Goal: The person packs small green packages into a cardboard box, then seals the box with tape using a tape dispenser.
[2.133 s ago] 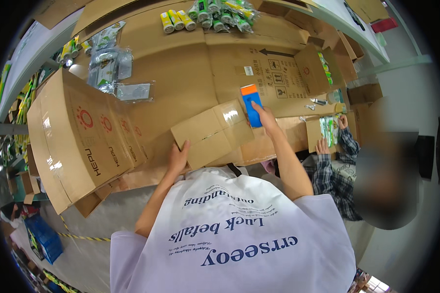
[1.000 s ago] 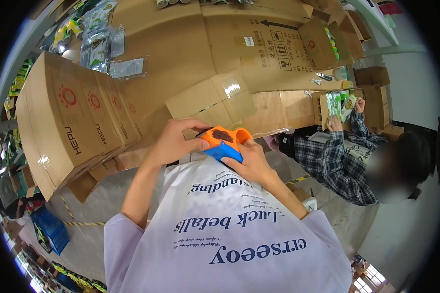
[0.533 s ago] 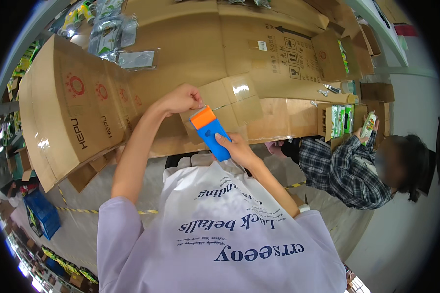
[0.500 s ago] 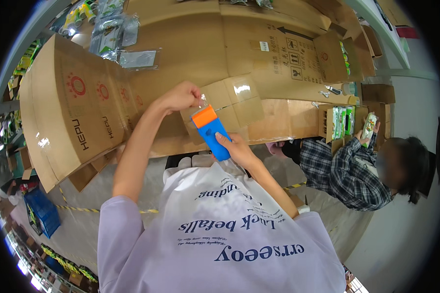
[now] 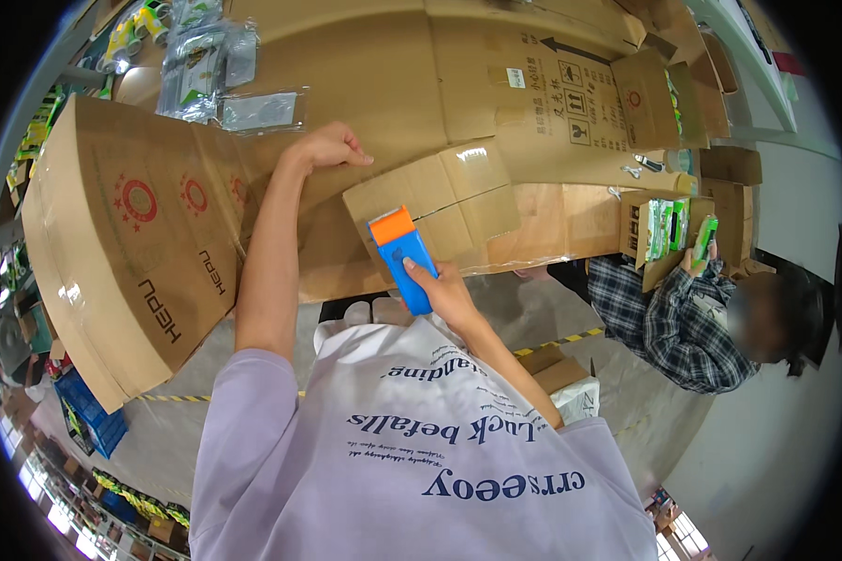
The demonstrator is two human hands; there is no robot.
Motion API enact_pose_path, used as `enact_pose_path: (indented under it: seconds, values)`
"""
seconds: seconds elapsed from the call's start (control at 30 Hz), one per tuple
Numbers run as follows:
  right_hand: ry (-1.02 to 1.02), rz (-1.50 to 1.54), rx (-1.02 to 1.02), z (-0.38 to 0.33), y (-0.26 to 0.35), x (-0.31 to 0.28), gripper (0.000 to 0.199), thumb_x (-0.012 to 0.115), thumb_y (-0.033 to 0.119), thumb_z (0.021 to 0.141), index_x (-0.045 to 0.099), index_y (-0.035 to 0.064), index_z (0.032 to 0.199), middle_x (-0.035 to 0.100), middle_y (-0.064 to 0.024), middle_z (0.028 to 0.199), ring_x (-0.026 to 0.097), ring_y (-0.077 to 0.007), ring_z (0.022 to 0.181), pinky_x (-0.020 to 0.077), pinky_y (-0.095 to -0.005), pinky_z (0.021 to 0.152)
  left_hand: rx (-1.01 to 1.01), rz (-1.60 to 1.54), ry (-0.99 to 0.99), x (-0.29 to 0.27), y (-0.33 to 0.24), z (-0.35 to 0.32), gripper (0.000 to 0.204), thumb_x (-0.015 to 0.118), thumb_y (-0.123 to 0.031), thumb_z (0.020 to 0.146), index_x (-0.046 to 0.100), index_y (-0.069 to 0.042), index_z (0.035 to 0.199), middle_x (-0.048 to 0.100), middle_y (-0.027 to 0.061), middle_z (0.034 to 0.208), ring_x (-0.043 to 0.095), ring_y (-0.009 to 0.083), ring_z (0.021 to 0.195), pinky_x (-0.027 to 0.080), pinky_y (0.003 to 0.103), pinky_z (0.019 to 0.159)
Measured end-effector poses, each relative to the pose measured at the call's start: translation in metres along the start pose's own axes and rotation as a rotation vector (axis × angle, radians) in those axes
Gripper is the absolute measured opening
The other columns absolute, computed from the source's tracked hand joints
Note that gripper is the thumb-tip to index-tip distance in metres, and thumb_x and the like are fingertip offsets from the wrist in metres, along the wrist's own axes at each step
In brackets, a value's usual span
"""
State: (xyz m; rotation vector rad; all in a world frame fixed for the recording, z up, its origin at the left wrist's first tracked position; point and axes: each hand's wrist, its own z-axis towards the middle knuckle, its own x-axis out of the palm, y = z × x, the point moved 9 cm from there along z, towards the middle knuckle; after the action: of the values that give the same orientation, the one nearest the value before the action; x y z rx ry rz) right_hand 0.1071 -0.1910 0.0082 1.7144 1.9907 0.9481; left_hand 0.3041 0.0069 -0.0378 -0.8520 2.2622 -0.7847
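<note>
Right hand [image 5: 451, 292]: closed around lower end of blue tape dispenser [image 5: 404, 259] with orange head, orange end pointing at near edge of small taped carton [image 5: 432, 198]. Left hand [image 5: 327, 147]: loosely curled, holding nothing visible, just beyond far left corner of small taped carton, above flattened cardboard sheet [image 5: 393, 65]. Large printed carton [image 5: 126, 238]: at left edge of cardboard sheet. Clear plastic packets [image 5: 225, 79]: far left corner. Co-worker in plaid shirt [image 5: 669, 318]: seated at right, well apart

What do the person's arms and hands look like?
Both arms are bare from above the elbow down, with short, loose, pale lilac T-shirt sleeves. The left hand and right hand have no gloves. No rings, watch or bracelets show.
</note>
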Motion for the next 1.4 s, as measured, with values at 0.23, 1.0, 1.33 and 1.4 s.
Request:
enact_pose_path:
  seconds: [0.23,1.0,1.33,1.4]
  values:
    - [-0.042,-0.006,0.005,0.000,0.002,-0.001,0.042,0.063,0.039,0.093,0.063,-0.0024,0.086,0.063,-0.0085,0.069,0.064,-0.0156,0.057,0.0494,-0.0270,0.052,0.116,-0.060,0.009,0.011,0.003,0.012,0.032,0.083,-0.028,0.074,0.064,-0.004,0.085,0.060,0.0020,0.077,0.054,0.0109,0.073,0.043,0.027,0.062]
    - [-0.104,-0.007,-0.003,-0.002,0.000,-0.006,0.038,0.067,0.035,0.089,0.064,-0.0021,0.079,0.061,-0.0044,0.066,0.060,-0.0117,0.057,0.0462,-0.0259,0.051,0.310,-0.482,-0.803,0.024,0.072,-0.027,0.027,0.068,-0.017,0.088,0.064,-0.001,0.109,0.066,0.0114,0.101,0.062,0.0187,0.087,0.049,0.031,0.077]
    - [-0.510,-0.674,-0.260,-0.024,0.024,-0.030,0.053,0.079,0.044,0.075,0.065,-0.0020,0.096,0.065,-0.0104,0.084,0.063,-0.0221,0.074,0.0504,-0.0356,0.072,0.712,0.084,-0.689,0.093,0.022,-0.126,0.054,0.082,-0.018,0.072,0.062,-0.006,0.120,0.034,0.0221,0.151,0.035,0.0403,0.138,0.039,0.043,0.108]
    - [-0.399,-0.372,-0.064,-0.014,-0.008,-0.033,0.060,0.079,0.042,0.076,0.057,-0.0001,0.113,0.062,-0.0126,0.107,0.061,-0.0213,0.093,0.0486,-0.0336,0.084,0.746,0.069,-0.685,0.096,0.026,-0.127,0.067,0.085,-0.023,0.068,0.057,-0.010,0.127,0.026,0.0254,0.152,0.033,0.0439,0.138,0.039,0.046,0.107]
